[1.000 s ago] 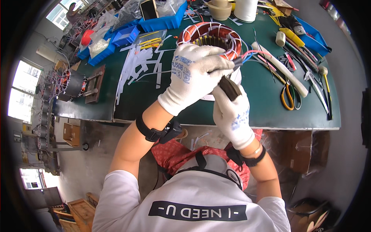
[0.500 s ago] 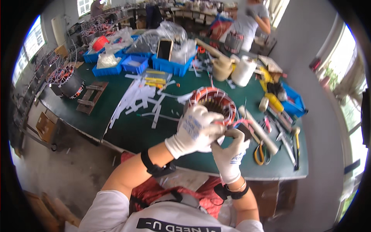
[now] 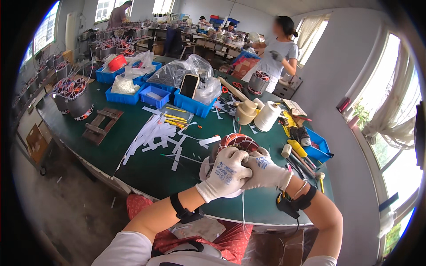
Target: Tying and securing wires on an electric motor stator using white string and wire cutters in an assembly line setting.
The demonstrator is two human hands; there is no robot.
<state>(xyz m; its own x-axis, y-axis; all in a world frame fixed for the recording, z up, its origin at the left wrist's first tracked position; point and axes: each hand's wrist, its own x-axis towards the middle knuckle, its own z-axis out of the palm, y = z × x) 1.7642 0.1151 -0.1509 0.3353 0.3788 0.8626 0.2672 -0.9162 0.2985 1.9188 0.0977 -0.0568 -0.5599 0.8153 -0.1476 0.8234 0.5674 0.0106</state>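
Note:
A motor stator (image 3: 238, 140) with red windings laced in white cord stands near the table's front edge. White-gloved, my left hand (image 3: 225, 173) is closed with fingers curled at its near rim. My right hand (image 3: 265, 171), gloved alike, is closed against the left one, thumbs and fingertips meeting over the windings. Whatever lies between the fingers is hidden. Thin white cords (image 3: 243, 207) hang below the hands past the table edge. The gloves cover the near part of the stator.
White paper strips (image 3: 151, 135) and yellow sticks (image 3: 175, 119) lie left of the stator. Behind are blue bins (image 3: 195, 105), a phone (image 3: 190, 85) and thread cones (image 3: 267, 117). Tools and a yellow bottle (image 3: 297, 148) lie right. A co-worker (image 3: 284, 55) stands across the table.
My right hand has come up and over to meet the left at the stator's rim. The pink-red wires seen between the hands are now hidden. The view has tilted up.

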